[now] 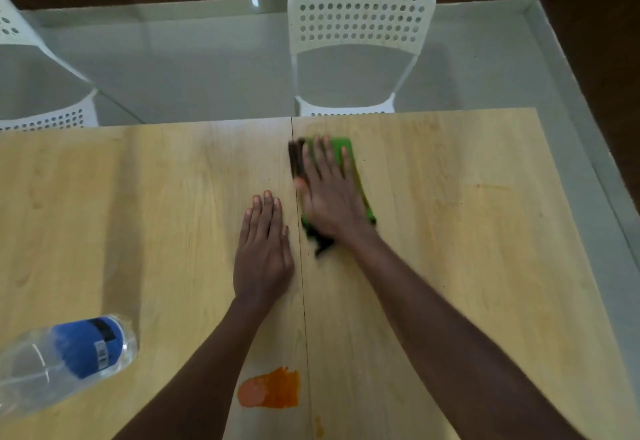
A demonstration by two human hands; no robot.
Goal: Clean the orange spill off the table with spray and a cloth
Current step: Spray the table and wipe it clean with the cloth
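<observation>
A thick orange spill (270, 389) sits at the near edge of the pale wooden counter (450, 231), between both forearms. The right hand (329, 193), fingers straight, presses flat on a blurred green cloth (343, 152), possibly dark-edged. The left hand (263, 252) rests flat and empty beside it. A clear blue-labelled plastic bottle (65, 356) lies left; a white perforated chair (360, 44) stands beyond.

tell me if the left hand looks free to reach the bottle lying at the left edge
Probably yes. The left hand rests flat and empty on the table, and only bare wood lies between it and the bottle.
</observation>
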